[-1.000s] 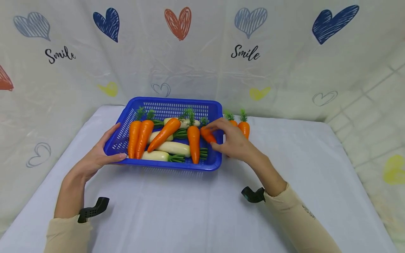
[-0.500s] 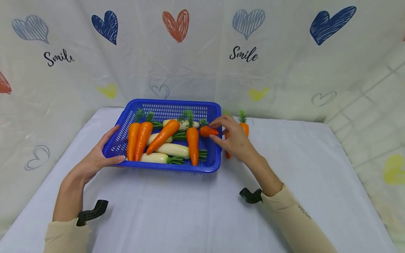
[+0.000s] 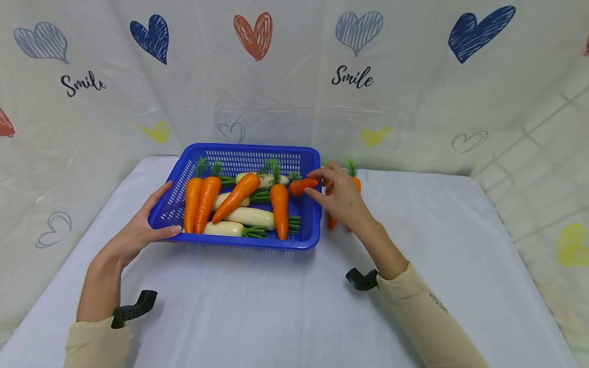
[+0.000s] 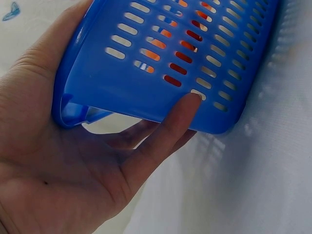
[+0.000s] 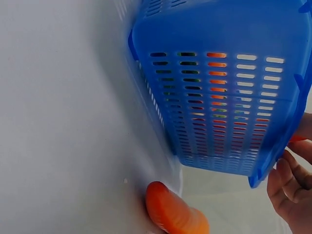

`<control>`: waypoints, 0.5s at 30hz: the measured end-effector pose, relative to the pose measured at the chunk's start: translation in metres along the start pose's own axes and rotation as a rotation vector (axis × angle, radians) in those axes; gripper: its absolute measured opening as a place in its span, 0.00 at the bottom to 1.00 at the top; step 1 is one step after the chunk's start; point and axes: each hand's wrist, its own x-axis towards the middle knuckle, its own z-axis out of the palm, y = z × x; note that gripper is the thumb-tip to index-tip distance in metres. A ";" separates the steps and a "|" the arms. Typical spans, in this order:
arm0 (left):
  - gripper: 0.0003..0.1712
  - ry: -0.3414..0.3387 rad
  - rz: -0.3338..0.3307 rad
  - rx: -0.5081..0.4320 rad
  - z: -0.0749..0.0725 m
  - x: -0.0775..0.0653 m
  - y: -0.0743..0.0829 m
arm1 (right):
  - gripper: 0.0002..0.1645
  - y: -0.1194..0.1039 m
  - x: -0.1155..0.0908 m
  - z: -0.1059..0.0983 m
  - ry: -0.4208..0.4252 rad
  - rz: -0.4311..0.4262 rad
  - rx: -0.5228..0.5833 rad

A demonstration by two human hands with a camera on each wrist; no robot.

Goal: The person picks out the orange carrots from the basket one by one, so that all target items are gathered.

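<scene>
A blue plastic basket [image 3: 257, 244] with slotted walls holds several orange carrots, such as one lying aslant [image 3: 236, 197], and several white radishes [image 3: 250, 216] with green stems. My left hand [image 3: 133, 230] grips its left end; in the left wrist view the thumb lies along the rim and the fingertips press the slotted wall. At the basket's right end my right hand [image 3: 342, 197] pinches the tip of a small carrot [image 3: 299, 187] between thumb and fingers. That carrot's leafy top points to the back, inside the basket. In the right wrist view, the rim hides most of it.
Outside the basket, a carrot [image 3: 353, 181] and another partly hidden carrot [image 3: 331, 220] lie on the white cloth [image 3: 257, 306], behind and beside my right hand. A pale curtain [image 3: 294, 92] printed with hearts hangs along the back.
The small carrot has swung round, its tip turning from the near right toward the right and up. My right hand has shifted slightly outward to the right rim; the left hand keeps its grip.
</scene>
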 end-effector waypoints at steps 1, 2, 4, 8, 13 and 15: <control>0.60 -0.001 0.001 -0.001 0.000 0.000 0.000 | 0.19 0.000 0.000 0.000 0.003 0.003 -0.012; 0.60 -0.001 0.002 -0.002 0.001 0.001 0.001 | 0.19 -0.001 0.001 -0.001 0.006 0.002 -0.020; 0.60 -0.002 0.005 -0.003 0.001 0.002 0.001 | 0.19 -0.002 0.001 -0.003 0.013 -0.009 -0.036; 0.60 -0.003 0.014 -0.011 0.001 0.004 0.002 | 0.19 -0.004 0.001 -0.006 0.038 -0.033 -0.050; 0.60 -0.012 0.026 -0.015 0.000 0.001 0.001 | 0.19 -0.008 -0.001 -0.008 0.070 -0.070 -0.048; 0.60 -0.013 0.026 -0.015 -0.001 -0.001 0.001 | 0.18 -0.010 -0.002 -0.008 0.084 -0.100 -0.043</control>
